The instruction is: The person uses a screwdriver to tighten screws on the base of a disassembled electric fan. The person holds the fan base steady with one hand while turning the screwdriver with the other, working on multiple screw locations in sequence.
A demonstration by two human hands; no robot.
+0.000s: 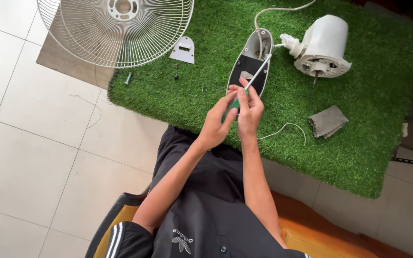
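Note:
Both hands meet over the near edge of a green artificial-grass mat (359, 95). My right hand (249, 112) grips the green handle of a screwdriver (256, 74) whose shaft points up into an open oval fan housing (250, 62) with a dark inside. My left hand (217, 125) also wraps the screwdriver handle from the left, fingers touching the right hand. A white fan motor unit (322, 45) lies to the right of the housing, joined to it by a white cord (276, 9).
A white wire fan guard (115, 28) lies at the top left, half off the mat. A small white cover plate (183, 50), a bolt (128, 78) and loose screws (176, 76) lie near it. A grey cloth (327, 121) and thin wire (288, 128) rest at right. Tiled floor surrounds.

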